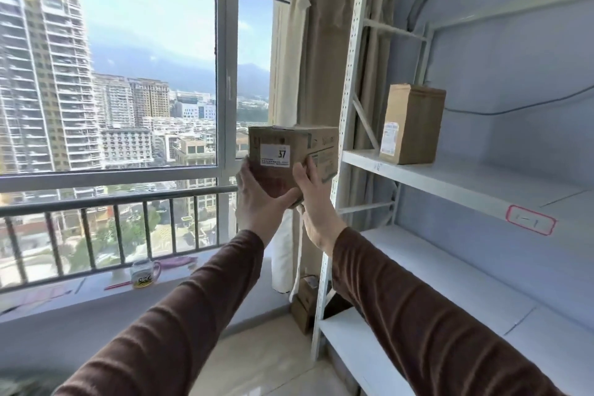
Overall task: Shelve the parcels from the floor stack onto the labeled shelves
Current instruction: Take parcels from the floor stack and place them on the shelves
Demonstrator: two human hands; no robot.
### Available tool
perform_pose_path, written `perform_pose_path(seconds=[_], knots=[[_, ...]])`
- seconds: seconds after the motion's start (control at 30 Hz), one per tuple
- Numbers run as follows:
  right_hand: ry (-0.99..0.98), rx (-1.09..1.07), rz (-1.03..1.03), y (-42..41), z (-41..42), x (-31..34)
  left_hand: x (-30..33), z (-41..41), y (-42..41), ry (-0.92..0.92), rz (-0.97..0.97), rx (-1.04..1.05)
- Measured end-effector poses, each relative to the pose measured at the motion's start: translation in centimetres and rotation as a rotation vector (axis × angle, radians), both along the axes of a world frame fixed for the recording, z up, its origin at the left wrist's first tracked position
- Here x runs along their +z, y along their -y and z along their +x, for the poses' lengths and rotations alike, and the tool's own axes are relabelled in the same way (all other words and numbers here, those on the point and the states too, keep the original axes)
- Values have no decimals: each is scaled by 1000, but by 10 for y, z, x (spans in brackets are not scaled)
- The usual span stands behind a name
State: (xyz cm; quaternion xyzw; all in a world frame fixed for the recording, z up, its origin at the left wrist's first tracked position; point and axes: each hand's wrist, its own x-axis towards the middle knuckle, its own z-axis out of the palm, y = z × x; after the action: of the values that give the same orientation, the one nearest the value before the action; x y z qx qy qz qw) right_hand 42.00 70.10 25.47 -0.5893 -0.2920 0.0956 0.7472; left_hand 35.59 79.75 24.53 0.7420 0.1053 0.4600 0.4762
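Both hands, left hand [257, 199] and right hand [310, 190], grasp a small cardboard parcel [292, 154] from below, raised in mid-air just left of the shelf upright [348, 125]. Risk: its corner may clip that post and slip free. Brown carton, white sticker reading 37, edges slightly scuffed.
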Motion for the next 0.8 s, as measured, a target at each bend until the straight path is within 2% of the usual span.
perform_pose_path(seconds=[0.2, 0.37, 0.5, 0.63, 0.73, 0.8], knots=[[63, 77, 74, -1, 25, -12, -6, 16, -6, 32, -18, -48], [65, 143, 74, 3, 39, -14, 0, 23, 1, 84, 31, 50], [48, 72, 4, 12, 55, -16, 5, 21, -12, 201, -118, -15], [-223, -116, 20, 38, 78, -21, 14, 5, -50, 275, -312, -114], [-512, -148, 230, 60, 94, -28, 11, -8, -86, 286, -480, -193], [-612, -121, 390, 72, 99, -31, 7, -16, -107, 305, -560, -232]])
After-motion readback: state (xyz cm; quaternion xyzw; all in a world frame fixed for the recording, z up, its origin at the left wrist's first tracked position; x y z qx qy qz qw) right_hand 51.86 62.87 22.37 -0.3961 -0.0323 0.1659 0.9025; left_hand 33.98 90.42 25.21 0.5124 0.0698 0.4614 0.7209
